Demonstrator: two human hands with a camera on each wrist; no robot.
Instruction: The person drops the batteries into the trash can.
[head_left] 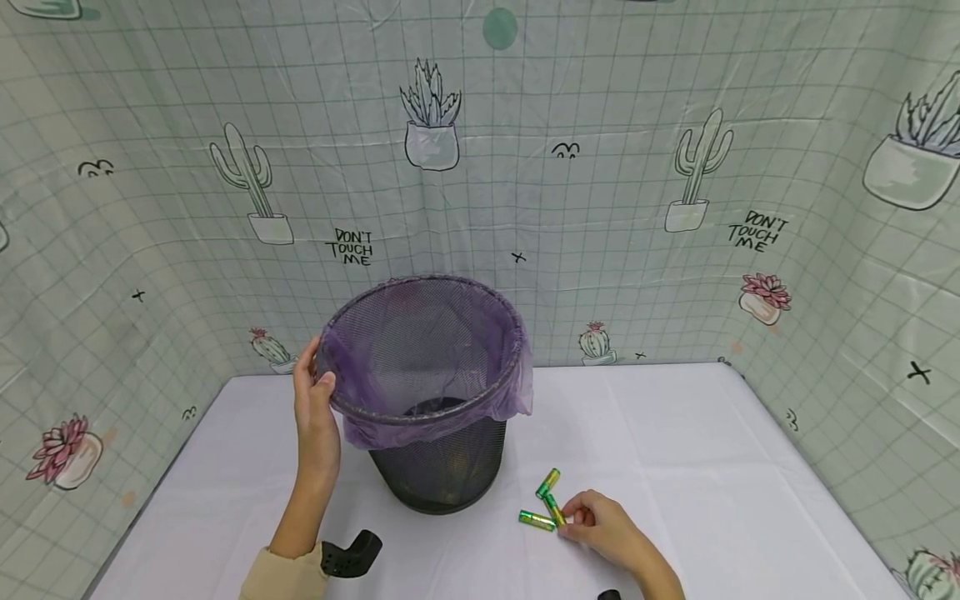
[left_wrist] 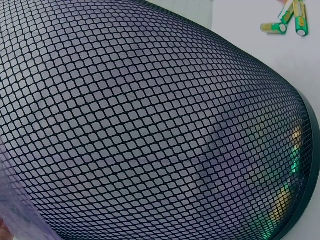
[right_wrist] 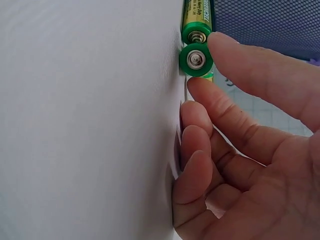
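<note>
A black mesh waste bin (head_left: 450,475), lined with a thin purple bag (head_left: 435,433), stands on the table, tilted a little. My left hand (head_left: 317,433) grips its rim on the left side, thumb outside toward me. To the right of the bin lie green-and-gold batteries. My right hand (head_left: 606,527) pinches one battery (right_wrist: 196,60) between thumb and index finger, low at the cloth; the other fingers are curled under. Two more batteries touch or nearly touch it, one battery (head_left: 536,520) to its left and one battery (head_left: 548,482) behind.
Through the mesh near the bin's base, green and gold pieces (left_wrist: 295,159) show inside. A white cloth covers the table (head_left: 660,450). A patterned curtain (head_left: 480,208) with cactus drawings closes off the back and sides. A black wrist mount (head_left: 352,555) sits at my left sleeve.
</note>
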